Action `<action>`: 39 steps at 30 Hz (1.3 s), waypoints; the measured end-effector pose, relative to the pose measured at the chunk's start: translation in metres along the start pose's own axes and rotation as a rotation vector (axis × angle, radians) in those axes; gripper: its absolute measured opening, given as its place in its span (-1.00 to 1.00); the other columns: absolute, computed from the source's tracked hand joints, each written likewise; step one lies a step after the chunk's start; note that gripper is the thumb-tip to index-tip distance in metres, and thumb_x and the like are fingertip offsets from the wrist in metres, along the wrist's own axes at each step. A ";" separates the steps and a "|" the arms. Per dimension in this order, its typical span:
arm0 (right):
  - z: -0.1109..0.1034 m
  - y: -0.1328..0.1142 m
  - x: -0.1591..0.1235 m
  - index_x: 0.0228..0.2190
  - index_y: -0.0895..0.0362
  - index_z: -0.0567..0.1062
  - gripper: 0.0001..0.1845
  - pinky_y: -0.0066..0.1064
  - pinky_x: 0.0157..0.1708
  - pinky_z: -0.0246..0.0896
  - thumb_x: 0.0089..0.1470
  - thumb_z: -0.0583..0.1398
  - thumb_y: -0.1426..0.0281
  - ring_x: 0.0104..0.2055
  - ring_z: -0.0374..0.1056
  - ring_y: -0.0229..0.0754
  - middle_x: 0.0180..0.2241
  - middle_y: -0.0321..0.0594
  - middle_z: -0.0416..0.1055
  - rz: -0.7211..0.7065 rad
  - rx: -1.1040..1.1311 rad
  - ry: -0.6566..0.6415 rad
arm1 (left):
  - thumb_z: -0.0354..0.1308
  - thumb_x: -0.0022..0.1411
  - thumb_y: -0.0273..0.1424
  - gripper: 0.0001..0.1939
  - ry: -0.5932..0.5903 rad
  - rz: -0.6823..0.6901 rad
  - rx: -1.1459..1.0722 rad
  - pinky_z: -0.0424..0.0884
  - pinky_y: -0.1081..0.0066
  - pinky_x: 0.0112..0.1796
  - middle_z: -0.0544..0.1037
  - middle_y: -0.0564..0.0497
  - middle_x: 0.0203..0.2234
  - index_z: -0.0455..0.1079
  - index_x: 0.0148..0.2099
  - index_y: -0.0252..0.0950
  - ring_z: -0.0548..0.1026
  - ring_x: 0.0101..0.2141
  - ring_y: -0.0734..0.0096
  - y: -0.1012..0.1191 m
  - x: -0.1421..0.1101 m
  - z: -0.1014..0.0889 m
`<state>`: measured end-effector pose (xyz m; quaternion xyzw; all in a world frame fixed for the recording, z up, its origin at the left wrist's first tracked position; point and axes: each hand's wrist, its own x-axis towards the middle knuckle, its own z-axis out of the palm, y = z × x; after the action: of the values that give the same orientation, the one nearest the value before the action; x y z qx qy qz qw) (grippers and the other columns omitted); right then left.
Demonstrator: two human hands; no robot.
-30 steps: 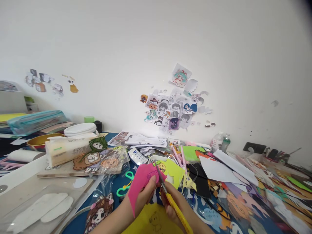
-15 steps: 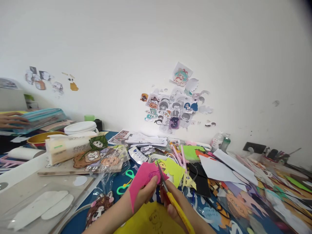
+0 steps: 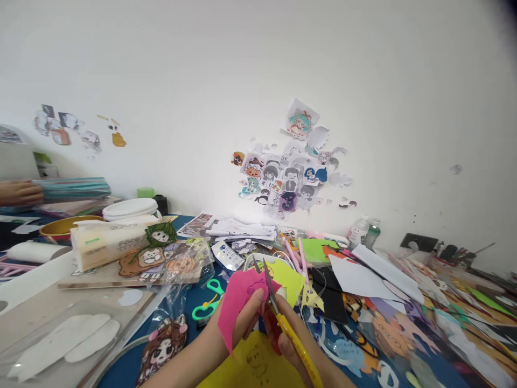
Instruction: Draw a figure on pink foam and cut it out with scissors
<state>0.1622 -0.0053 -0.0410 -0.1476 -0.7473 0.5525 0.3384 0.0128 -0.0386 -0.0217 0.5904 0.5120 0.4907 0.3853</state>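
Note:
My left hand (image 3: 251,312) pinches a bright pink sheet (image 3: 238,293) that has a small line drawing on it. In my right hand (image 3: 288,337) is a pair of scissors (image 3: 293,342) with yellow and red handles, its blades pointing up and away from me. The blades stand apart at the pink sheet's right edge. Below both hands lies a yellow sheet (image 3: 254,361) with a pig-like drawing. Behind the pink sheet, a yellow-green sheet (image 3: 291,277) rests over a white-rimmed container.
Green-handled scissors (image 3: 212,299) lie to the left. A tissue pack (image 3: 109,242) and a white lidded tub (image 3: 130,209) stand farther left. Paper cutouts and sheets (image 3: 359,277) cover the right side. At far left, another person's hand (image 3: 20,193) touches a blue-edged clear case (image 3: 76,187).
The scissor blades have opened wider and the pink sheet has tilted slightly. At far left, the other person's hand and the clear case have shifted. The camera view has moved a little.

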 end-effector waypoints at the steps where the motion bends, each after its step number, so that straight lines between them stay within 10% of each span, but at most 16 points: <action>1: 0.001 -0.001 0.001 0.06 0.10 0.18 -0.17 -0.30 -0.33 0.18 -0.12 0.05 -0.17 -0.35 0.27 -0.09 -0.32 -0.12 0.31 -0.018 0.007 0.004 | -0.16 0.15 -0.04 -0.45 0.003 -0.003 -0.019 0.09 0.45 -0.62 0.08 0.15 -0.90 0.07 -0.76 -0.22 0.10 -0.78 0.54 0.001 0.000 0.001; 11: 0.009 -0.006 0.000 0.02 0.11 0.24 -0.18 -0.24 -0.29 0.20 -0.12 0.02 -0.19 -0.31 0.32 -0.02 -0.31 -0.10 0.34 -0.022 0.038 0.056 | -0.10 0.16 -0.11 -0.62 0.028 0.147 -0.163 0.33 0.38 -0.47 0.42 0.04 -0.76 0.47 -0.40 -0.19 0.46 -0.49 0.25 -0.008 0.005 0.011; 20: 0.007 -0.007 -0.001 0.03 0.09 0.25 -0.22 -0.12 0.08 -0.11 -0.08 0.02 -0.16 0.05 0.13 0.09 -0.11 -0.04 0.29 -0.021 -0.045 0.079 | -0.13 0.19 -0.09 -0.57 -0.019 0.141 -0.208 0.31 0.40 -0.53 0.26 0.10 -0.88 0.44 -0.47 -0.18 0.37 -0.65 0.35 -0.003 0.001 0.014; 28: 0.004 -0.010 0.002 0.05 0.08 0.20 -0.14 -0.23 -0.27 0.21 -0.14 0.00 -0.22 -0.34 0.32 -0.06 -0.34 -0.13 0.31 -0.028 0.019 -0.028 | -0.16 0.16 -0.03 -0.48 -0.043 -0.002 -0.127 0.08 0.45 -0.68 0.13 0.15 -0.91 0.23 -0.68 -0.21 0.14 -0.80 0.52 -0.002 0.001 0.009; 39: 0.000 -0.024 -0.005 0.10 0.07 0.14 -0.16 -0.29 -0.38 0.16 -0.08 -0.05 -0.19 -0.49 0.16 -0.16 -0.49 -0.24 0.19 -0.026 -0.127 -0.043 | -0.25 0.14 0.03 -0.31 -0.151 0.061 -0.117 0.11 0.45 -0.69 0.08 0.09 -0.96 0.05 -0.89 -0.22 0.13 -0.84 0.58 -0.008 0.002 0.011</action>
<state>0.1689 -0.0168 -0.0200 -0.1470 -0.7897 0.5027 0.3194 0.0214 -0.0343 -0.0313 0.6176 0.4336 0.4853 0.4416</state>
